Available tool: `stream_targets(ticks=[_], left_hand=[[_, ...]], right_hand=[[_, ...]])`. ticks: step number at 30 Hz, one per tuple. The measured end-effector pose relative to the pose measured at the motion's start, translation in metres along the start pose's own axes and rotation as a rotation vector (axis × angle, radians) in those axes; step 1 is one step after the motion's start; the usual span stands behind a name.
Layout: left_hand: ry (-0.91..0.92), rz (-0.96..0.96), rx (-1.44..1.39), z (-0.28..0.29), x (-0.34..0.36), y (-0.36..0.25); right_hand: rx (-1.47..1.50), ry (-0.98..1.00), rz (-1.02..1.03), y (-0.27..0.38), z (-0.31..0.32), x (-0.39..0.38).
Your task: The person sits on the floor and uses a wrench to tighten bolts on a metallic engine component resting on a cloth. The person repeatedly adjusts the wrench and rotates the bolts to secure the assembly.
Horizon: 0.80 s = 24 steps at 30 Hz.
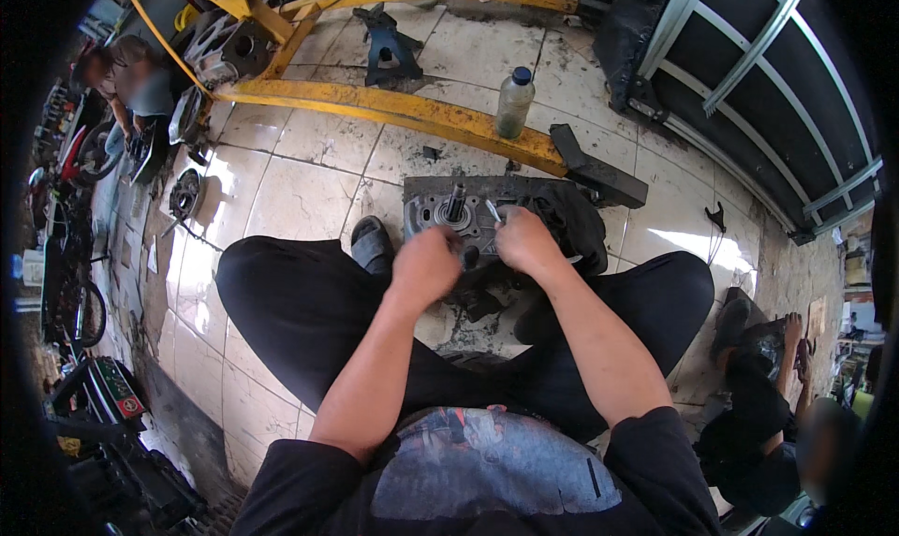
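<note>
Between my knees lies a grey metal housing [428, 220] with a splined shaft [457, 199] standing up from its round bearing seat. My left hand [426, 263] is closed at the housing's near left edge, its fingers curled and mostly hidden; what they hold, if anything, I cannot make out. My right hand [526, 242] is closed around a small shiny metal tool [493, 210], whose tip points up and left over the housing's right side. The tool's exact kind is hidden by the fingers. Just right of that hand sits a bundle of dark cloth [576, 222].
A yellow steel frame [393, 110] crosses the tiled floor beyond the housing, with a plastic bottle [514, 103] on its beam. A dark metal stand [384, 49] is farther back. Other people sit at far left [140, 87] and lower right [749, 414]. Motorcycles line the left.
</note>
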State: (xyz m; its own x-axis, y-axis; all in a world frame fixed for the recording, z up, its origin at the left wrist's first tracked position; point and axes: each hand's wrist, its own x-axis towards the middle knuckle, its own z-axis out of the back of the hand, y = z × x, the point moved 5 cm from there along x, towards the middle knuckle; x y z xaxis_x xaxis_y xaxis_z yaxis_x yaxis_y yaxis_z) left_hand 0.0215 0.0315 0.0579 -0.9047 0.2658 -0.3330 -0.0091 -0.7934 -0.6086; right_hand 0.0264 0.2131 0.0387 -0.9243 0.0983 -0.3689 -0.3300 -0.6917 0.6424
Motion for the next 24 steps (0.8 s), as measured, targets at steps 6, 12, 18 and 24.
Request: stream_targets(ticks=[6, 12, 18, 24], left_hand=[[-0.234, 0.013, -0.118, 0.006, 0.034, 0.049], [-0.156, 0.159, -0.184, 0.006, 0.035, 0.047], [-0.249, 0.006, -0.167, 0.001, 0.045, 0.037], [-0.428, -0.121, -0.100, -0.009, 0.054, 0.024]], right_hand=[[0.058, -0.122, 0.022, 0.045, -0.017, -0.010], [-0.135, -0.050, -0.046, 0.008, 0.033, -0.001], [-0.287, 0.189, -0.186, -0.022, 0.038, -0.005], [-0.185, 0.082, -0.150, -0.019, 0.042, -0.008]])
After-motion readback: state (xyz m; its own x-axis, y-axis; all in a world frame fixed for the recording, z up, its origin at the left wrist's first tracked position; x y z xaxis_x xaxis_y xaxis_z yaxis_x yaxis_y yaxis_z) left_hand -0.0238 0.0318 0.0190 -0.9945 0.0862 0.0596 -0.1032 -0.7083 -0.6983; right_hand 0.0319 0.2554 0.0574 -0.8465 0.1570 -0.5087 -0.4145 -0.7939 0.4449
